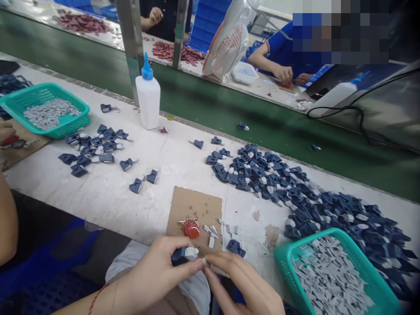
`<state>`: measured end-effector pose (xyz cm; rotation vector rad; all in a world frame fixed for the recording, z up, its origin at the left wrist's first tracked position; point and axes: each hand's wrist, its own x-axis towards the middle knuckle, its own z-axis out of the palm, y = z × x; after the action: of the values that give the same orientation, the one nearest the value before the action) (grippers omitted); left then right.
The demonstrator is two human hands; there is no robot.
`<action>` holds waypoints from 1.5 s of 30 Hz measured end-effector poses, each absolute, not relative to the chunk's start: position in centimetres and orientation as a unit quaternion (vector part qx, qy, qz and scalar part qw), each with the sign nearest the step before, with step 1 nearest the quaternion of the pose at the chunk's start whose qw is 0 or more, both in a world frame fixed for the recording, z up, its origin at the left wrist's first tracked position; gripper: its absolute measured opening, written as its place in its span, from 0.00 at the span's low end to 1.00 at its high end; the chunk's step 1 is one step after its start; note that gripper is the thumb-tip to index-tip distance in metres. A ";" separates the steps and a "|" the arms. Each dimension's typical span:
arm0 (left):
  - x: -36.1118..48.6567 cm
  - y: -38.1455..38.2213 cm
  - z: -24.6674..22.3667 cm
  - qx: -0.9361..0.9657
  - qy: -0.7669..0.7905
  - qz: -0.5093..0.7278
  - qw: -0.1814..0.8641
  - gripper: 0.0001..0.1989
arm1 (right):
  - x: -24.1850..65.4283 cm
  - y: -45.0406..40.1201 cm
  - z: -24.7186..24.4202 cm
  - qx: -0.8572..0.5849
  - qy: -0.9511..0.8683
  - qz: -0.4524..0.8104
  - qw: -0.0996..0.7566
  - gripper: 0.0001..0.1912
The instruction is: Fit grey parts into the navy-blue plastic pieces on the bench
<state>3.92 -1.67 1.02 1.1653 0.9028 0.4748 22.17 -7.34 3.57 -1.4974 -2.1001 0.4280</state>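
My left hand (154, 269) grips a small dark blue plastic part (178, 257) with a white end piece (191, 252). Close against it, the fingertips of my right hand (247, 282) are pinched together at a tiny pale piece, mostly hidden by the fingers. Just beyond my hands lies a cardboard sheet (182, 203). On it are a glossy red round object (191, 229), tiny metal rings and several slim grey pieces (211, 241). Another dark blue part (236, 248) rests beside the sheet, near my right hand.
A green basket (282, 258) of grey pieces stands at right before a large heap of dark blue parts (269, 175). At left are a smaller pile (98, 144) and another green basket (62, 131). A white bottle (148, 103) stands behind. Co-workers sit left and across.
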 end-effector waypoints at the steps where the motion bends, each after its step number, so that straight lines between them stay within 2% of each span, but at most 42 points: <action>1: 3.5 -1.6 1.0 0.521 0.410 0.224 0.715 0.11 | 22.1 -7.0 3.6 -0.563 -0.766 0.166 0.261 0.09; 3: 2.6 -1.6 0.8 0.499 0.409 0.247 0.723 0.09 | 22.0 -6.3 3.5 -0.582 -0.751 0.166 0.262 0.07; 10: -0.5 -2.0 -0.2 0.444 0.433 0.229 0.751 0.14 | 21.2 -3.8 2.7 -0.585 -0.766 0.160 0.212 0.03; 16: -0.6 -1.4 -0.3 0.359 0.453 0.328 0.747 0.08 | 20.7 -2.9 2.7 -0.586 -0.780 0.175 0.136 0.05; 21: -0.7 -1.0 -0.5 0.306 0.463 0.324 0.766 0.09 | 20.6 -2.4 2.9 -0.596 -0.771 0.199 0.101 0.08; 27: 0.3 -1.2 -0.8 0.277 0.430 0.352 0.784 0.09 | 21.2 -2.0 4.0 -0.636 -0.677 0.312 0.199 0.04; 33: 2.8 -1.4 -0.8 0.257 0.358 0.408 0.800 0.05 | 22.0 -2.5 4.6 -0.660 -0.520 0.445 0.310 0.06; 36: 3.9 -1.4 -0.7 0.257 0.333 0.424 0.802 0.07 | 21.8 -2.7 5.2 -0.654 -0.519 0.452 0.315 0.05; 45: 4.9 -1.6 -0.8 0.271 0.313 0.434 0.800 0.07 | 20.9 -2.7 6.7 -0.648 -0.602 0.369 0.287 0.02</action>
<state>4.89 -1.62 -0.82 0.5817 0.6722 0.9305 20.88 -2.74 6.69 -1.7305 -1.6091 0.9850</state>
